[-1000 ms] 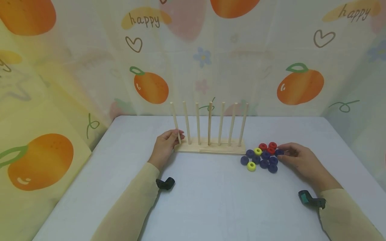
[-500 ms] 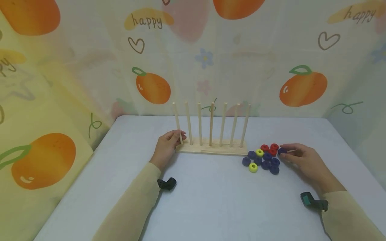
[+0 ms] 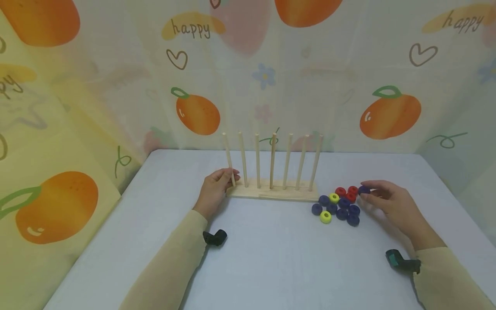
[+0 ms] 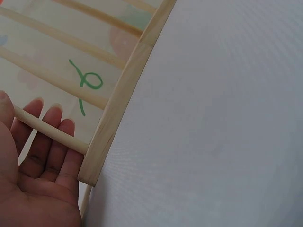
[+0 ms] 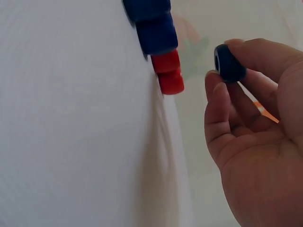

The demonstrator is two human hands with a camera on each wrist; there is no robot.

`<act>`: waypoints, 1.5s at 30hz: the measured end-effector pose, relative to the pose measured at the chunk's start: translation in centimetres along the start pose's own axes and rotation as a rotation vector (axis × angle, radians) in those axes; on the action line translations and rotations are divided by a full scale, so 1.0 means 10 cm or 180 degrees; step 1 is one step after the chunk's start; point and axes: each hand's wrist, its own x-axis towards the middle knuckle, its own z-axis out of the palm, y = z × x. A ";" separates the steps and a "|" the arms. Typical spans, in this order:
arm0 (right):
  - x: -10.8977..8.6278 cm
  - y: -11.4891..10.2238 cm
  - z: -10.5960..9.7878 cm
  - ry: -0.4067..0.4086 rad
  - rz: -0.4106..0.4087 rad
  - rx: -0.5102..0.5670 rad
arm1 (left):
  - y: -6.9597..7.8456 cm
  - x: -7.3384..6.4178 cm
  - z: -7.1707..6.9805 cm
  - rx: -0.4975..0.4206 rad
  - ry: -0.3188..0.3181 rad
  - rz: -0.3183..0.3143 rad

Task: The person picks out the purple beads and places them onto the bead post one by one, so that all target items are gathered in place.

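Observation:
A wooden peg rack (image 3: 286, 196) with several upright dowels stands on the table, its pegs bare. At its left end my left hand (image 3: 214, 189) grips the outermost peg (image 4: 52, 130), the thumb on one side and the fingers behind. My right hand (image 3: 391, 204) pinches a dark blue bead (image 5: 230, 64) between thumb and fingers, held off the table in the right wrist view. Just left of that hand lies a cluster of beads: several dark blue beads (image 3: 342, 214), red beads (image 3: 340, 192) and two yellow beads (image 3: 325, 216).
A white cloth covers the table (image 3: 279, 262). Behind it hangs a curtain (image 3: 317, 86) printed with oranges. Each wrist carries a black camera mount (image 3: 215, 237). The bead cluster sits close to the rack's right front corner.
My right hand has lifted the dark blue bead up from beside the red ones. The left hand stays on the peg. The head view has shifted slightly.

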 end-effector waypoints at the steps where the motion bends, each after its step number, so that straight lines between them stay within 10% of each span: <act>1: 0.00 -0.03 0.00 0.0015 -0.0031 0.0021 | 0.00 0.00 0.00 -0.0003 0.0004 -0.0003; 35: -0.03 -1.06 -0.11 0.0423 -0.0946 0.0050 | 0.00 -0.01 0.01 0.0010 -0.0020 0.0015; 45: 0.15 -1.44 -0.05 0.0386 -0.1553 0.0331 | 0.01 -0.01 0.00 -0.0046 0.0002 -0.0024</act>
